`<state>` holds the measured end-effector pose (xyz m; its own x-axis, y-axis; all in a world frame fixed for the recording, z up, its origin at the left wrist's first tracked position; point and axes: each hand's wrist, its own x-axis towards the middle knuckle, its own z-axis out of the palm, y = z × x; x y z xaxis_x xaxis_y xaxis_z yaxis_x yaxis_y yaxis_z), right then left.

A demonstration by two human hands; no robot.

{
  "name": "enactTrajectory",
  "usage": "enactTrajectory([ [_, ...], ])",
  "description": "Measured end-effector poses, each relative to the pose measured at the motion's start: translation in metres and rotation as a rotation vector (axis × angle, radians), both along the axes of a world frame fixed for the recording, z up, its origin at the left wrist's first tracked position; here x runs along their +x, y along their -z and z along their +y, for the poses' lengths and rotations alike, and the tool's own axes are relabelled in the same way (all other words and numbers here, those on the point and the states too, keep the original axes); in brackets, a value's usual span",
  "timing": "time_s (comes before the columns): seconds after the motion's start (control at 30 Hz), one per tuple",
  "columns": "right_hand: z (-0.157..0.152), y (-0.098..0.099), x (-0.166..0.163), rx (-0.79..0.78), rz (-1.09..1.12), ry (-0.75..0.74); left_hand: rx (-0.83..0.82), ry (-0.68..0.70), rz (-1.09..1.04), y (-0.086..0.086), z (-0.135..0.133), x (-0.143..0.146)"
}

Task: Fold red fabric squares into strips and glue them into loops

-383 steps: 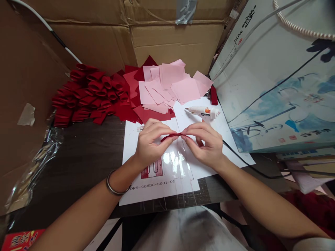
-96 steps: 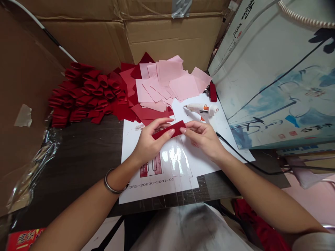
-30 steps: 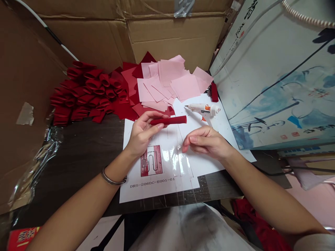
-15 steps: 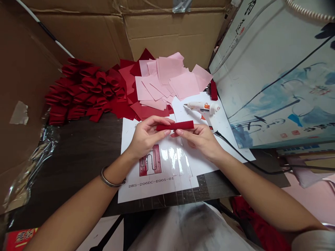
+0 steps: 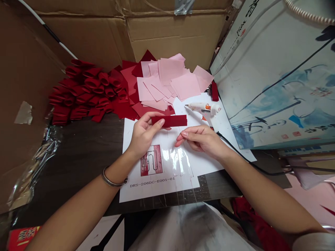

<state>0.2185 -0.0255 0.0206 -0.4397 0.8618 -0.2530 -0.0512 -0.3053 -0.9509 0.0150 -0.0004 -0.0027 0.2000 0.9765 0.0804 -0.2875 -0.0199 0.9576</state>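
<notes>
My left hand (image 5: 142,134) is closed on a folded dark red felt piece (image 5: 174,121), with the thumb on its near face and the fingers behind it. The piece is held level above the white sheets, and its right end sticks out free. My right hand (image 5: 200,138) is just below and to the right, apart from the felt piece. Its fingers are curled with the thumb against the index finger, and nothing shows between them. Behind that hand a white glue gun (image 5: 204,108) lies on the paper.
At the back left is a pile of rolled red pieces (image 5: 86,90). Pink squares (image 5: 167,78) lie over flat red ones in the middle. Below my hands lies a printed sheet (image 5: 157,190). Cardboard walls (image 5: 172,38) stand behind and left; a painted white panel (image 5: 261,76) is at right.
My right hand has let go of the felt piece and moved slightly down. The piece, now only in my left hand, has turned to show a broader face.
</notes>
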Motion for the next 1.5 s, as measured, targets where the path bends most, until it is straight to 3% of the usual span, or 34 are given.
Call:
enactTrajectory([
  [0.17,0.001,-0.001,-0.001,0.036,-0.159,0.167,0.008,-0.025,0.003,0.003,0.001,-0.001],
  [0.37,-0.004,0.005,-0.015,-0.033,-0.037,0.251,0.045,-0.041,0.111,-0.003,-0.002,0.003],
  [0.53,-0.006,0.009,-0.021,-0.045,0.035,0.366,0.161,-0.124,0.219,-0.006,-0.004,0.005],
  [0.67,-0.005,0.009,-0.022,-0.039,0.056,0.45,0.225,-0.113,0.221,-0.006,-0.006,0.008],
  [1.5,-0.003,0.005,-0.019,-0.06,0.15,0.413,0.227,-0.101,0.251,-0.002,-0.007,0.009],
])
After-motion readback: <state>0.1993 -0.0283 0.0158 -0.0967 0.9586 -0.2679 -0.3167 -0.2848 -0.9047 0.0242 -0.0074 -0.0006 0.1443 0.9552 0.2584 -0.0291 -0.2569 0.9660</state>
